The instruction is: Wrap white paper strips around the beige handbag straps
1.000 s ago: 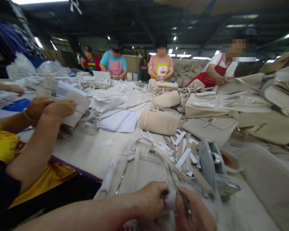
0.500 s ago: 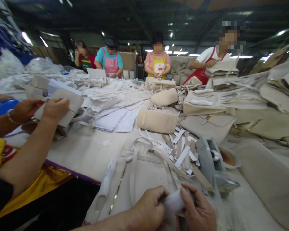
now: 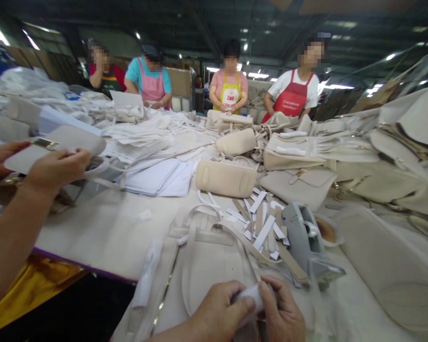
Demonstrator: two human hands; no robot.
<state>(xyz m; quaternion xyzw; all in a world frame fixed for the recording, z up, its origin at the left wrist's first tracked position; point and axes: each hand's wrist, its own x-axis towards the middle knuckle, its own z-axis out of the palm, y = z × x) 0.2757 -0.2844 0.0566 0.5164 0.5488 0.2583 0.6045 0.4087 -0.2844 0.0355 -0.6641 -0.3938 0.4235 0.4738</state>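
Note:
At the bottom edge my left hand (image 3: pixel 217 316) and my right hand (image 3: pixel 281 316) are both closed on a small white wad of wrapping (image 3: pixel 248 297), held between thumbs and fingers. Under them lies a flat beige handbag (image 3: pixel 207 266) with its straps spread out. Loose beige and white strips (image 3: pixel 262 223) are scattered just beyond it. A grey tape dispenser (image 3: pixel 303 240) stands to the right of my hands.
A co-worker's arms at the left hold a beige bag (image 3: pixel 57 142). More beige handbags (image 3: pixel 225 178) and white paper stacks (image 3: pixel 160 178) cover the long table (image 3: pixel 103 228). Several people in aprons stand at the far side. A large beige bag (image 3: pixel 388 266) lies at the right.
The view has swung slightly left and down. My hands have shifted the white wad a little between them. The person in the red apron at the back now stands upright.

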